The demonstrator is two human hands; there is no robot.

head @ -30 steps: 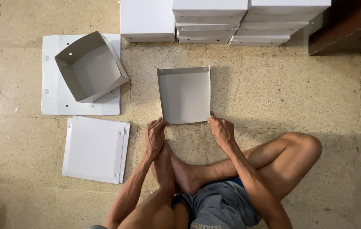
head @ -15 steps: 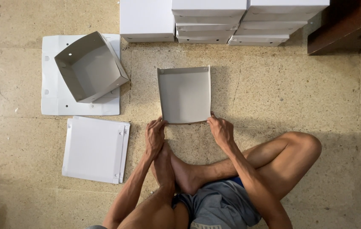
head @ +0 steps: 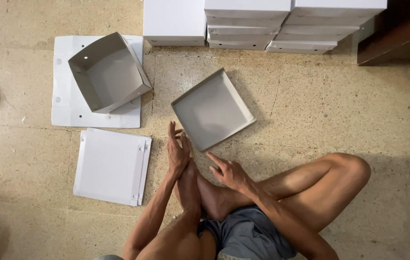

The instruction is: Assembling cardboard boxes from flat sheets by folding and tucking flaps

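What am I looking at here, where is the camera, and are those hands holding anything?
There is no machine here. A person sits cross-legged on a speckled stone floor, and the one camera is worn on their head, looking straight down at their own hands and legs.

In front of them lies a shallow grey folded cardboard tray, turned at an angle. The left hand is open, fingers up, just beside the tray's near corner; the right hand hovers open below it. Neither holds anything.

To the left a deeper grey cardboard box rests on a flat white cardboard sheet, with a stack of flat white cardboard blanks below. Finished white boxes are stacked along the top edge.
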